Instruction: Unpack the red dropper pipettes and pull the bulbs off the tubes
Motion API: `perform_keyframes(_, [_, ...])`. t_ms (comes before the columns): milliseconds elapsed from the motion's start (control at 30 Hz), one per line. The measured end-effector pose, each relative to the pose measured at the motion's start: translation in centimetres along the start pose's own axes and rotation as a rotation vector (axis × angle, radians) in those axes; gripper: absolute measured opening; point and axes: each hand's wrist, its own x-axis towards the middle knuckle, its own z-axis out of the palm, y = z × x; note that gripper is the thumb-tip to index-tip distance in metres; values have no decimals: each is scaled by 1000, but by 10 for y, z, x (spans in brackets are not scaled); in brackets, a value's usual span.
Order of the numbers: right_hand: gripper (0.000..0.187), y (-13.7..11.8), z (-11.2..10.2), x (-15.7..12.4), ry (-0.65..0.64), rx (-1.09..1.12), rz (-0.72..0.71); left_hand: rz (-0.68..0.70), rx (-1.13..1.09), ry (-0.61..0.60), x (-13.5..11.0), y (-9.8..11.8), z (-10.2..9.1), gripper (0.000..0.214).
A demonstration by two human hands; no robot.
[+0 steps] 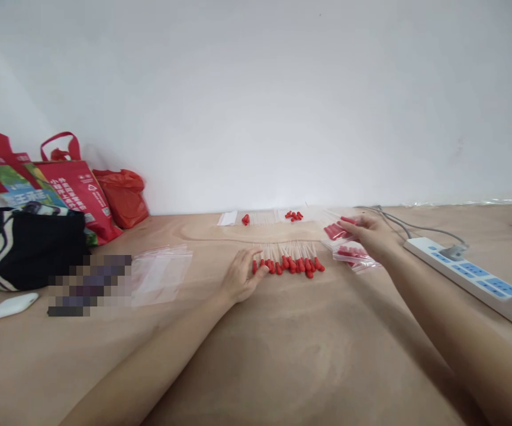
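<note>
A row of several thin clear sticks with red tips [292, 260] lies on the wooden table [282, 355]. My left hand [241, 277] rests at the row's left end, fingers curled, fingertips touching the leftmost red tips. My right hand [373, 235] lies flat on small clear bags of red-tipped sticks [351, 253] to the right of the row, fingers stretched toward another filled bag [336, 229].
More clear bags and loose red pieces [293, 215] lie by the wall. Empty zip bags [160, 273] sit to the left. Red shopping bags [78, 189], a striped black bag [25, 242] and a white object [12, 305] stand at far left. A white power strip [473, 278] lies right.
</note>
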Motion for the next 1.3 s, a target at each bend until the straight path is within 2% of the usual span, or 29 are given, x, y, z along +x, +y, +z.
perform_keyframes(100, [36,-12,38,-35,-366,242,28,-20,-87,269,7,0,-15,30])
perform_keyframes(167, [33,-11,63,-61,-582,300,77,-43,-140,396,13,4,-27,31])
perform_keyframes(233, [32,-6,83,-84,-750,299,113,-55,-166,366,14,13,-38,28])
perform_keyframes(333, [40,5,102,-107,-914,281,206,27,-169,73,2,34,-41,16])
perform_keyframes(400, [45,10,107,-114,-930,281,213,151,-217,-165,-13,49,-36,16])
perform_keyframes(467, [52,14,106,-117,-890,303,201,222,-229,-324,-27,58,-29,33])
perform_keyframes(567, [66,18,98,-116,-818,342,241,204,-208,-445,-39,61,-21,56])
perform_keyframes(733, [72,23,86,-116,-807,327,318,91,-237,-499,-38,47,-20,64])
perform_keyframes(867, [63,23,88,-117,-825,295,293,140,-295,-507,-31,38,-19,69])
perform_keyframes(1100, [71,20,93,-125,-694,283,249,126,-198,-512,-12,41,-7,32])
perform_keyframes(1300, [78,17,93,-130,-662,287,182,292,-69,-493,0,38,1,23])
